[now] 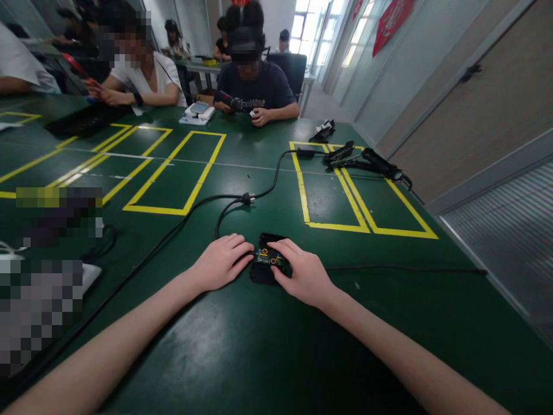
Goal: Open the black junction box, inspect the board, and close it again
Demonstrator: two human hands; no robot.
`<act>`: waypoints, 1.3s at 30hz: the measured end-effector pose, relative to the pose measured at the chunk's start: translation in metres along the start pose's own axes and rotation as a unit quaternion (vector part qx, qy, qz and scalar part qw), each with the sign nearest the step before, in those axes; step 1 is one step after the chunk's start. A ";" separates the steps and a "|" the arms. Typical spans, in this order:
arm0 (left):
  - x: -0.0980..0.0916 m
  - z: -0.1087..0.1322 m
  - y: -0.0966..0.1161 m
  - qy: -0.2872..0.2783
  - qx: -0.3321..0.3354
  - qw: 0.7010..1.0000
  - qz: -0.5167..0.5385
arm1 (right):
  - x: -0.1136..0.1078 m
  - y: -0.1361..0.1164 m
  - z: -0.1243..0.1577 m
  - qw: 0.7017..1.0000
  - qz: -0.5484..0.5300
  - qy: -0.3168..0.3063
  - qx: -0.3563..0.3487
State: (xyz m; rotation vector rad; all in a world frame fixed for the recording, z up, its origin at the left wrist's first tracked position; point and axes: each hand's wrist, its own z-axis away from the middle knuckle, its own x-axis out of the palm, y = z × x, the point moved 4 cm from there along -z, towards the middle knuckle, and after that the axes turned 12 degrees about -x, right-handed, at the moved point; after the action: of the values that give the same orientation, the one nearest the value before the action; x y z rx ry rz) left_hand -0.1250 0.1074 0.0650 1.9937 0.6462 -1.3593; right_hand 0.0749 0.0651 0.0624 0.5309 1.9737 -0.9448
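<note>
A small green circuit board (264, 257) with copper-coloured coils lies between my hands, over an open black plastic casing (262, 275). My left hand (222, 261) is closed at the board's left end, thumb and fingers pinching a black power cord (218, 222). That cord loops behind the hand to a plug (246, 199) on the table. My right hand (306, 274) grips the right end of the board between thumb and fingers, hiding part of it. Another black cable (389, 267) runs rightward from behind this hand.
The green table (207, 351) bears yellow tape outlines (185, 211). A long cable with an inline black box (306, 153) crosses it. Folded black stands (380, 164) lie at the far right. A blurred-out keyboard-like object (34, 323) is at left. Co-workers sit opposite, one (259, 86) holding a black tool.
</note>
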 end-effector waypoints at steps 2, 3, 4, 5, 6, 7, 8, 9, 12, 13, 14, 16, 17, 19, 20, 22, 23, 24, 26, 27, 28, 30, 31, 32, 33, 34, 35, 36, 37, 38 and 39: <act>0.000 0.000 0.000 -0.004 0.002 1.000 0.005 | -0.005 0.001 0.002 1.000 -0.001 0.008 0.007; 0.000 0.000 0.000 -0.006 0.002 1.000 0.008 | -0.009 0.002 0.004 1.000 -0.005 0.014 0.012; 0.000 0.000 0.000 -0.008 0.002 1.000 0.012 | -0.013 0.004 0.007 1.000 -0.011 0.019 0.017; 0.000 0.000 0.000 -0.010 0.001 1.000 0.015 | -0.017 0.007 0.011 0.999 -0.019 0.020 0.020; 0.000 0.001 0.000 -0.012 0.000 1.000 0.020 | -0.020 0.010 0.015 0.999 -0.028 0.018 0.020; 0.000 0.001 0.000 -0.014 -0.001 1.000 0.024 | -0.023 0.012 0.019 0.999 -0.035 0.015 0.015; 0.000 0.001 0.000 -0.015 0.000 1.000 0.027 | -0.025 0.015 0.023 0.999 -0.038 0.012 0.006; 0.000 0.001 -0.001 -0.016 0.002 0.999 0.030 | -0.026 0.017 0.026 0.999 -0.033 0.008 -0.005; -0.001 0.001 -0.001 -0.021 0.005 0.999 0.036 | -0.023 0.019 0.030 0.999 0.026 -0.012 -0.046; -0.001 0.001 -0.002 -0.022 0.004 0.999 0.038 | -0.020 0.018 0.031 0.997 0.049 -0.024 -0.058; -0.001 0.001 -0.002 -0.022 0.003 0.999 0.040 | -0.017 0.018 0.030 0.995 0.068 -0.035 -0.066; -0.002 0.002 -0.003 -0.021 0.001 0.999 0.044 | -0.012 0.018 0.029 0.992 0.092 -0.048 -0.073; -0.002 0.002 -0.003 -0.019 0.002 0.999 0.045 | -0.011 0.017 0.029 0.991 0.098 -0.049 -0.074; -0.003 0.002 -0.002 -0.015 0.005 0.999 0.044 | -0.010 0.017 0.028 0.991 0.103 -0.047 -0.076; -0.003 0.002 -0.002 -0.014 0.007 0.999 0.042 | -0.010 0.017 0.028 0.991 0.103 -0.043 -0.076; -0.003 0.001 -0.002 -0.015 0.006 0.999 0.038 | -0.012 0.016 0.028 0.992 0.099 -0.033 -0.075; -0.002 0.001 -0.002 -0.016 0.005 0.999 0.036 | -0.012 0.016 0.029 0.992 0.094 -0.028 -0.074; -0.003 0.001 -0.002 -0.016 0.003 0.999 0.036 | -0.013 0.016 0.029 0.993 0.088 -0.021 -0.075; -0.004 0.001 -0.001 -0.013 0.003 0.999 0.039 | -0.016 0.014 0.029 0.995 0.069 -0.001 -0.077; -0.006 0.001 -0.001 -0.008 0.003 0.999 0.043 | -0.018 0.013 0.029 0.995 0.058 0.015 -0.078; -0.008 0.001 0.000 -0.003 0.005 0.999 0.049 | -0.021 0.011 0.029 0.995 0.047 0.033 -0.079; -0.014 0.003 0.003 0.002 0.014 0.998 0.065 | -0.026 0.007 0.030 0.994 0.029 0.070 -0.084; -0.018 0.004 0.005 0.002 0.020 0.997 0.075 | -0.029 0.004 0.031 0.992 0.023 0.086 -0.089; -0.021 0.005 0.007 -0.003 0.028 0.996 0.086 | -0.031 0.001 0.033 0.990 0.018 0.099 -0.097; -0.024 0.007 0.009 -0.009 0.033 0.995 0.098 | -0.033 -0.002 0.034 0.988 0.013 0.107 -0.106; -0.027 0.008 0.011 -0.013 0.038 0.993 0.109 | -0.034 -0.005 0.035 0.987 0.009 0.113 -0.114; -0.029 0.009 0.013 -0.015 0.039 0.992 0.117 | -0.036 -0.008 0.036 0.986 0.004 0.117 -0.121; -0.031 0.010 0.014 -0.017 0.039 0.992 0.122 | -0.037 -0.010 0.037 0.985 0.001 0.118 -0.125; -0.032 0.011 0.015 -0.019 0.037 0.991 0.126 | -0.037 -0.012 0.037 0.985 -0.002 0.119 -0.126; -0.032 0.012 0.015 -0.020 0.034 0.991 0.130 | -0.038 -0.013 0.037 0.985 -0.003 0.119 -0.125; -0.032 0.012 0.015 -0.023 0.032 0.990 0.134 | -0.038 -0.014 0.038 0.985 -0.005 0.120 -0.124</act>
State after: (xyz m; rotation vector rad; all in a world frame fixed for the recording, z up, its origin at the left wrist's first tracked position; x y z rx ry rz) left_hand -0.1330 0.0866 0.0949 2.0101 0.3036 -1.2704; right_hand 0.1058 0.0267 0.0871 0.5114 2.2721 -0.6509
